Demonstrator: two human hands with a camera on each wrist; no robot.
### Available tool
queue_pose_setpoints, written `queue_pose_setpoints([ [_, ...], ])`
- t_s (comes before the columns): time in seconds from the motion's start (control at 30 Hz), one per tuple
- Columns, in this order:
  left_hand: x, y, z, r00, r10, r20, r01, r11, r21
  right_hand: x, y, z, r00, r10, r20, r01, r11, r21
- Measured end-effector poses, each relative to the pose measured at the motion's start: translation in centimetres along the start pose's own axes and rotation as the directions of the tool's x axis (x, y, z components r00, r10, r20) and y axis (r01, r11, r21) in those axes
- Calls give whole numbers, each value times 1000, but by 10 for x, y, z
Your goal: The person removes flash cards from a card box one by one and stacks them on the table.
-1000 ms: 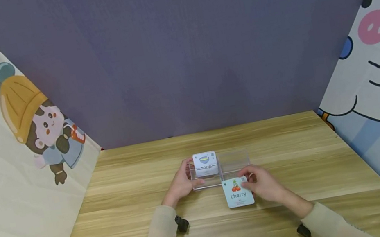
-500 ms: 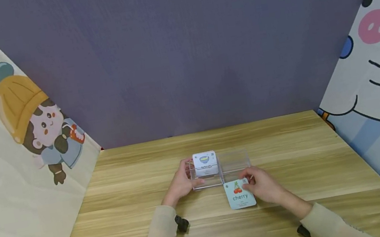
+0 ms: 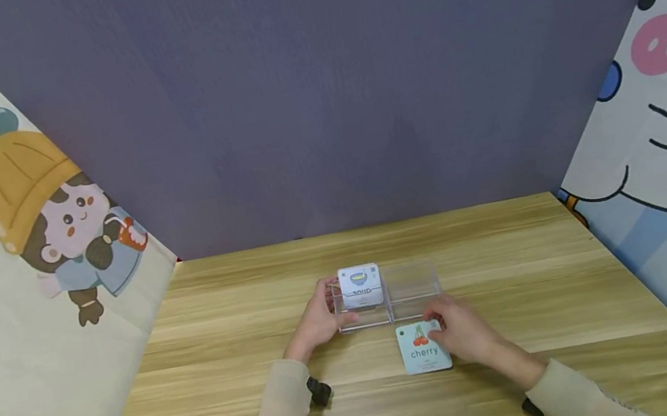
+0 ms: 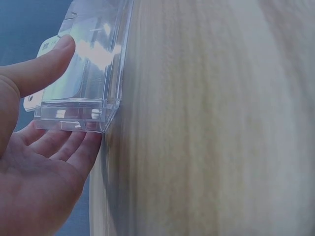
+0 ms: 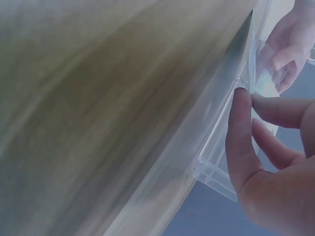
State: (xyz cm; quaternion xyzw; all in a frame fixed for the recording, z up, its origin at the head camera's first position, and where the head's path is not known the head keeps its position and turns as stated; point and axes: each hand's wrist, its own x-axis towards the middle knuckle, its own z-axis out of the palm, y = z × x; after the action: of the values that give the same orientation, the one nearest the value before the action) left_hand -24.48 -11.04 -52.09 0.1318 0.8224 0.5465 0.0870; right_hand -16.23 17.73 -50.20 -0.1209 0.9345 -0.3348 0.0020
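A clear plastic box [image 3: 412, 289] with two compartments stands on the table. My left hand [image 3: 315, 323] grips its left end, the thumb [image 4: 51, 61] across the front and the other fingers at the end wall. In the left compartment, a white card [image 3: 362, 299] printed with a bowl and "soup" stands upright. My right hand [image 3: 468, 333] pinches a pale blue card [image 3: 425, 362] by its upper right corner; two cherries and the word "cherry" are on its face. This card is just in front of the right compartment, which holds no card. Seen edge-on in the right wrist view, the card is between thumb and fingers.
The wood-grain table [image 3: 240, 281] extends around the box on all sides. A dark purple-grey panel [image 3: 315, 94] rises behind it. Printed cartoon sheets flank it: a left sheet [image 3: 8, 347] and a right sheet [image 3: 598, 144]. Black wrist devices sit by both sleeves.
My right hand and the cherry card have moved slightly toward me, away from the box front. The left hand and box have stayed in place.
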Motion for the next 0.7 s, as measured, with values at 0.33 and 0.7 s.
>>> queue_pose_setpoints([
  [0.33, 1, 1, -1, 1000, -8, 12, 8, 1000, 6, -5, -3, 4, 999, 28, 30, -26, 998, -65],
  [0.7, 1, -1, -1, 1000, 6, 8, -6, 1000, 14, -8, -5, 7, 998, 39, 45, -33, 992, -126],
])
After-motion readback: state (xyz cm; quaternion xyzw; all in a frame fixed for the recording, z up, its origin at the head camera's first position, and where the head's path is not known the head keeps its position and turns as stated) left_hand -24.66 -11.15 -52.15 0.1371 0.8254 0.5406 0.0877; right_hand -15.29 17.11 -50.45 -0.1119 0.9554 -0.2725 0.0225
